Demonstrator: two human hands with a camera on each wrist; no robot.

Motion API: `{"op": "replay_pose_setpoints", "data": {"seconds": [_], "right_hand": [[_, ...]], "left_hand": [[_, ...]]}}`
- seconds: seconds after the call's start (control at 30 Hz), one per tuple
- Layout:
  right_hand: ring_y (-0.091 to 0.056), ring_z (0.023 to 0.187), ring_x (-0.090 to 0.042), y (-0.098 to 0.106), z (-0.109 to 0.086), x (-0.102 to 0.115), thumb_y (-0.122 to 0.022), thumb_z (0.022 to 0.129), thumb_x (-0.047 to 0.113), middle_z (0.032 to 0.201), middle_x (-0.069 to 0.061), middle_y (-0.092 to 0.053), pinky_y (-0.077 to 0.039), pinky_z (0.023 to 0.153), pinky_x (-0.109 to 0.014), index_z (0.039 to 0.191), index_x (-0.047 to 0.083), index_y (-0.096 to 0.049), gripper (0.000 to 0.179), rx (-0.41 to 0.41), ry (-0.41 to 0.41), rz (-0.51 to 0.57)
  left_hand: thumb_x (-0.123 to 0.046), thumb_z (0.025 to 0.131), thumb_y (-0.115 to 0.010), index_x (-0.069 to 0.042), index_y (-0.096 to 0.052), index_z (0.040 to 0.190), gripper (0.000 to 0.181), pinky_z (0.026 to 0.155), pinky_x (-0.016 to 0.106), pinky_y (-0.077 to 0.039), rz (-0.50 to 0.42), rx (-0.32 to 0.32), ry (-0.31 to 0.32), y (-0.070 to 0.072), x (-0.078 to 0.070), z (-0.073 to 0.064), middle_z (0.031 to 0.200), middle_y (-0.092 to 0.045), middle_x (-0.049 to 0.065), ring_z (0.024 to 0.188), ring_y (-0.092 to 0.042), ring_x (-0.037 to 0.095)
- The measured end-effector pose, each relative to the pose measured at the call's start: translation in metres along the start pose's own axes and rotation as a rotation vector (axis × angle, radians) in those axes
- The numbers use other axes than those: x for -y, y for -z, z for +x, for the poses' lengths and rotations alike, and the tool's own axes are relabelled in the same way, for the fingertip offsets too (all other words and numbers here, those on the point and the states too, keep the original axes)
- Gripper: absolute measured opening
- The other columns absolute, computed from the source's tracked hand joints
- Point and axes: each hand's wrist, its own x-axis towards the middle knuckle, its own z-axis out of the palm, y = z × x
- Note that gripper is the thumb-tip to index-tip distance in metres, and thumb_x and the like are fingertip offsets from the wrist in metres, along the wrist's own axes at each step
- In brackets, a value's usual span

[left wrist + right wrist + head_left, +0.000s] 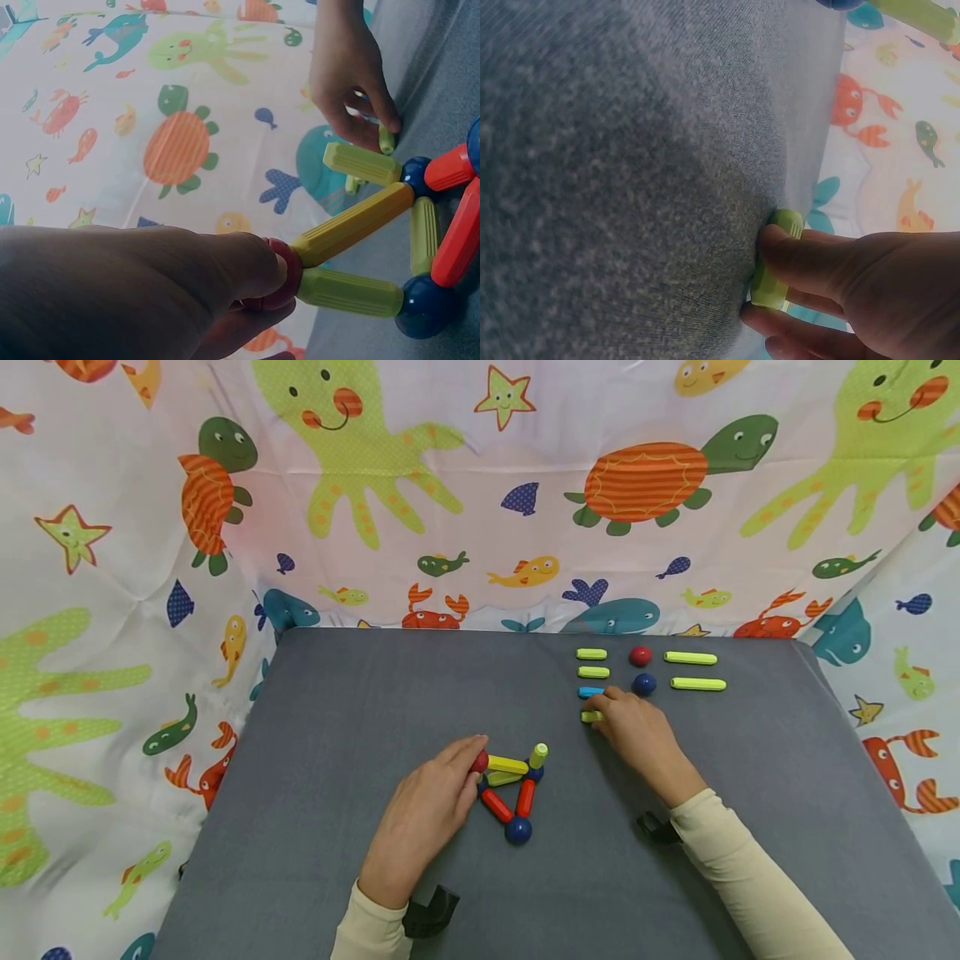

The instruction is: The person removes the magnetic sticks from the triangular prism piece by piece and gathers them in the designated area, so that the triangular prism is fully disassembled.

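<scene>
My left hand (427, 810) pinches a red ball (283, 277) between thumb and fingers. The ball is a corner of a frame of magnetic sticks and balls. A yellow stick (356, 221) and a green stick (351, 292) run from it to blue balls. Two red sticks, one of them the left red stick (497, 806), meet at a front blue ball (518, 830). Another green stick (538, 756) juts up from the right-hand blue ball. Farther right, my right hand (641, 739) pinches a short green stick (776, 259) at the grey tabletop.
Beyond my right hand lie a blue stick (590, 692), short green sticks (593, 672), a loose red ball (641, 656), a loose blue ball (643, 684) and two longer green sticks (697, 683). A patterned cloth (465, 485) hangs behind the grey table (360, 710).
</scene>
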Motion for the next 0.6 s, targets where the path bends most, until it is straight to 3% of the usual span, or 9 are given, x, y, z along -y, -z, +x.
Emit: {"op": "replay_pose_setpoints", "data": {"seconds": [0.33, 0.47, 0.6], "right_hand": [[-0.067, 0.086, -0.033, 0.007, -0.005, 0.007, -0.089, 0.086, 0.009, 0.099, -0.010, -0.067, -0.058, 0.075, -0.051, 0.114, 0.008, -0.078, 0.030, -0.019, 0.014, -0.020], [-0.068, 0.097, -0.034, 0.026, -0.008, 0.029, -0.089, 0.087, 0.012, 0.109, -0.012, -0.070, -0.058, 0.085, -0.052, 0.121, 0.006, -0.076, 0.038, -0.025, 0.029, 0.003], [-0.069, 0.109, -0.031, 0.045, -0.012, 0.056, -0.087, 0.091, 0.021, 0.121, -0.011, -0.071, -0.058, 0.092, -0.052, 0.130, 0.008, -0.073, 0.043, 0.035, 0.033, 0.083]], "left_hand": [[-0.011, 0.100, -0.074, -0.011, -0.063, 0.148, 0.049, 0.091, 0.042, -0.060, 0.008, 0.002, -0.014, 0.000, -0.001, 0.000, 0.145, -0.065, 0.003, 0.117, -0.071, 0.022], [-0.009, 0.099, -0.075, -0.011, -0.063, 0.147, 0.050, 0.090, 0.042, -0.061, 0.007, -0.003, -0.016, -0.001, -0.001, -0.001, 0.145, -0.065, 0.003, 0.116, -0.072, 0.022], [-0.009, 0.098, -0.076, -0.011, -0.063, 0.148, 0.051, 0.090, 0.043, -0.061, 0.010, -0.009, -0.017, -0.001, -0.001, -0.002, 0.145, -0.065, 0.003, 0.116, -0.072, 0.022]]}}
